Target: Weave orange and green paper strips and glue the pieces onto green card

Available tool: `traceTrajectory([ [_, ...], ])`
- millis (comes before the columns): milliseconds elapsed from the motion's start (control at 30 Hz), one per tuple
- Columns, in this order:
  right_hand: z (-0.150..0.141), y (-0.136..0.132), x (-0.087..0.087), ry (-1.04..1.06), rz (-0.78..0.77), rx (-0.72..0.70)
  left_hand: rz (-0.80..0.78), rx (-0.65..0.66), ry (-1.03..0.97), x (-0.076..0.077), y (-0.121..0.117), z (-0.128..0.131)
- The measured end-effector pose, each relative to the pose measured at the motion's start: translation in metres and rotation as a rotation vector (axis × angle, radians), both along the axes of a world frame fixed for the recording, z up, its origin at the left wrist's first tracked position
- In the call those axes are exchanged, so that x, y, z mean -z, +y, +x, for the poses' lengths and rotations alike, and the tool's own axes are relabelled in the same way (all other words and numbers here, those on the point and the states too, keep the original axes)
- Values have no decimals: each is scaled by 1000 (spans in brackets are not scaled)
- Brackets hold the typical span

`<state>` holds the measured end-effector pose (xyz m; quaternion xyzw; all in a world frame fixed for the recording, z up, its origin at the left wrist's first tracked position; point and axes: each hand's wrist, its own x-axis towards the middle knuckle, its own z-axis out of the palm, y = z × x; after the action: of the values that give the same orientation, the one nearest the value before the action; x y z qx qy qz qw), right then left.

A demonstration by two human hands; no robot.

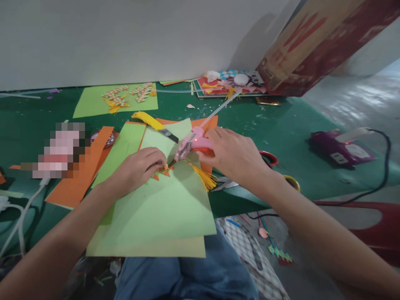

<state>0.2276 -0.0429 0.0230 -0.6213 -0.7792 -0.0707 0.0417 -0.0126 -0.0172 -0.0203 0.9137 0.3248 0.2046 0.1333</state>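
My right hand (233, 156) grips a pink hot glue gun (192, 143), a clear glue stick jutting from its back toward the wall. Its nozzle points down-left at a small orange paper piece (164, 170). My left hand (139, 168) pinches that orange piece with closed fingers against a light green paper sheet (162, 204). A yellow fringed tassel (201, 177) lies on the sheet just below the gun.
A yellow utility knife (154, 125) lies behind the sheets. Orange paper (81, 171) is at left, scissors (229, 182) and a red-rimmed cup (269, 157) at right. A purple power strip (340, 148) sits far right, a cardboard box (315, 41) at back.
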Motion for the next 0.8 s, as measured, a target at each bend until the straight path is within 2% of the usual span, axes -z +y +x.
traceTrajectory([
  [800, 1, 1, 0, -76, 23, 20, 8, 5, 7, 1, 1, -1],
])
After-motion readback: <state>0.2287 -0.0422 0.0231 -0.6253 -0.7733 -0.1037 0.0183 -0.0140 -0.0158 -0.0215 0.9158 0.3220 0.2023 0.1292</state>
